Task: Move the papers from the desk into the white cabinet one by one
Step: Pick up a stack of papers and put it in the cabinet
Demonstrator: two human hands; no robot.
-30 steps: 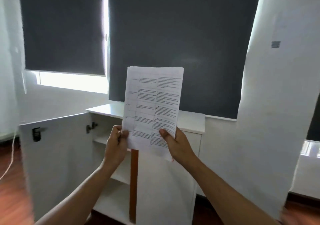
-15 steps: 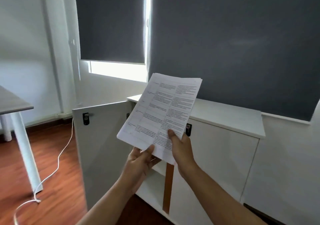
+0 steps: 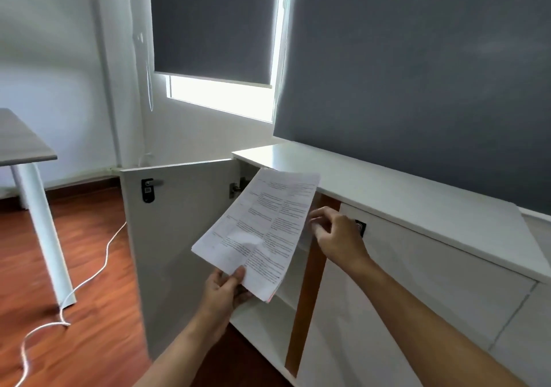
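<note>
A thin stack of printed papers point(image 3: 265, 228) is tilted in front of the open left bay of the white cabinet point(image 3: 387, 184). My left hand point(image 3: 226, 288) pinches the stack at its lower edge, thumb on top. My right hand point(image 3: 337, 237) hovers just right of the papers, off them, with fingers loosely bent and holding nothing. The cabinet's left door point(image 3: 179, 237) stands swung open toward me. White shelves show inside behind the papers.
A desk corner point(image 3: 26, 145) with a white leg point(image 3: 44, 237) stands at the left. A white cable point(image 3: 89, 279) trails across the wood floor. The cabinet's right door point(image 3: 417, 282) is closed, with a brown edge strip point(image 3: 310, 282) beside it.
My right hand has let go of the papers and moved to their right. The papers have dropped lower and tilted toward the open bay, held by my left hand alone. The view has shifted down.
</note>
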